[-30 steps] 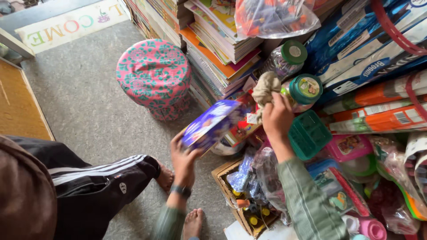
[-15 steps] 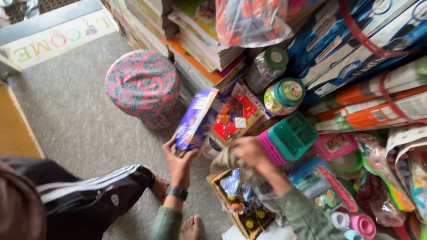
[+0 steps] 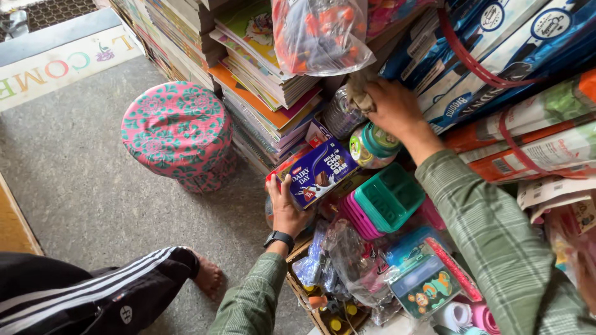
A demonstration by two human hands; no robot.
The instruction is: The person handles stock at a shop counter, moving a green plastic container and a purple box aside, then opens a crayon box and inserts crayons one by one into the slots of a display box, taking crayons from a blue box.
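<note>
My left hand (image 3: 287, 209) grips a purple-blue chocolate box (image 3: 321, 172) from below and sets it against other boxes at the foot of a stack of books (image 3: 257, 80). My right hand (image 3: 392, 107) is raised and closed on a crumpled beige cloth (image 3: 359, 90), pressed against a clear plastic jar (image 3: 340, 116). Just below that hand lies a jar with a teal lid (image 3: 372, 144). A clear bag of orange toys (image 3: 316, 34) hangs above.
A pink and green patterned stool (image 3: 177, 131) stands on the grey floor at left. Teal and pink plastic baskets (image 3: 385, 201), blue sacks (image 3: 515, 43), orange packets (image 3: 534, 133) and bagged toys in a wooden crate (image 3: 338, 279) crowd the right. My leg in black striped trousers (image 3: 105, 291) is bottom left.
The right hand dropped toward the crate, then rose again with the cloth to the clear jar. The left hand lowered the chocolate box and tilted it toward the books.
</note>
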